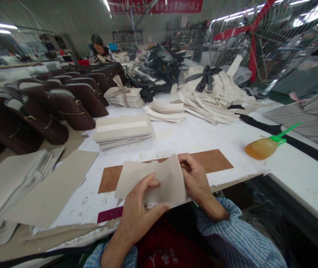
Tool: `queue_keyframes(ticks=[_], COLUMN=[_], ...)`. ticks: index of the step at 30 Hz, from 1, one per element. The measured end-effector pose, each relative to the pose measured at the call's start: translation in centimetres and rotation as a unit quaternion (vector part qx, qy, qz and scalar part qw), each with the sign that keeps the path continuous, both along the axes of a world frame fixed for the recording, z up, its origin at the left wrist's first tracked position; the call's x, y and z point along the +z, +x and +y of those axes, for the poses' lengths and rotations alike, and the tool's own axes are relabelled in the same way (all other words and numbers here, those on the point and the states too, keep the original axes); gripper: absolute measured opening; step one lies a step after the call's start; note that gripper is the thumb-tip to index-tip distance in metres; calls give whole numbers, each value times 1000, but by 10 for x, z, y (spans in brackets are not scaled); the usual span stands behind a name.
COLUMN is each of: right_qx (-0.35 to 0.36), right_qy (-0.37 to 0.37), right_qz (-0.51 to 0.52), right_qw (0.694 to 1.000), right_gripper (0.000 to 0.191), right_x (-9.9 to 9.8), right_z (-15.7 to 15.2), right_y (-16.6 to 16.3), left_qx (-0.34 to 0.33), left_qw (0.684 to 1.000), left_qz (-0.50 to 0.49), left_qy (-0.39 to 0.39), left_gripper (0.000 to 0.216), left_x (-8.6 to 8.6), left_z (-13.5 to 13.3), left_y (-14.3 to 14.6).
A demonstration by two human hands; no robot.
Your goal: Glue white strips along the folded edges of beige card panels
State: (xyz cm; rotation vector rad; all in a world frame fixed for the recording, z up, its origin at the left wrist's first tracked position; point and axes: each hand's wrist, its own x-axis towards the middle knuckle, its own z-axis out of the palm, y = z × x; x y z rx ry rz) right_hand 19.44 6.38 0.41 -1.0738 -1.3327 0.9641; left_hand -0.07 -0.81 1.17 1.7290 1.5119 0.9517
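A beige board panel (154, 180) with rounded corners is bowed upward at its right side, just above the table's near edge. My right hand (196, 180) has its fingers closed around the panel's right edge; the fingertips are partly hidden behind it. On the panel's near left part lies my left hand (140, 208), its fingers curled over the surface and its thumb along the near edge, holding it. Beneath the panel, a flat brown strip (213, 160) runs across the white tabletop. A purple piece (110, 214) shows beside my left wrist.
A stack of beige panels (123, 130) stands ahead, with more panels (49, 190) at the left. Dark brown bags (72, 104) line the far left. At the right are a bottle of amber liquid (262, 149) and grey sheet stacks (312, 115). Another person (100, 52) sits far back.
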Motion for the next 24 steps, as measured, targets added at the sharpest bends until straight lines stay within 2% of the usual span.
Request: queue_keyframes(ticks=[2, 3, 6, 8, 10, 14, 17, 19, 21, 24], right_qx=[-76, -114, -186, -200, -202, -214, -255, -318, -407, -538], right_qy=[-18, -17, -18, -34, -51, -64, -50, -26, 7, 28], right_qz=[42, 62, 106, 99, 68, 23, -21, -78, -124, -136], right_qw=[996, 991, 977, 974, 976, 974, 965, 945, 905, 832], right_gripper=[15, 18, 21, 21, 21, 22, 22, 22, 28, 61], right_x=[-1, -2, -5, -9, -13, -19, -21, -21, -20, -23], right_z=[2, 3, 5, 3, 0, -7, -6, -3, 1, 9], right_y=[19, 30, 64, 84, 99, 119, 136, 154, 179, 225], left_qx=[-33, -47, -75, -84, -80, -66, -64, -61, -54, -49], left_qw=[999, 996, 981, 970, 962, 949, 938, 933, 930, 928], left_qz=[39, 66, 156, 202, 227, 260, 286, 300, 309, 314], left_qy=[18, 33, 84, 110, 128, 165, 185, 189, 189, 195], left_gripper=[87, 87, 58, 39, 28, 26, 27, 27, 26, 25], left_x=[-1, -3, -7, -9, -11, -17, -21, -22, -21, -20], left_z=[1, 2, 5, 7, 9, 13, 15, 17, 17, 18], left_y=[1, 2, 7, 9, 10, 14, 19, 23, 26, 28])
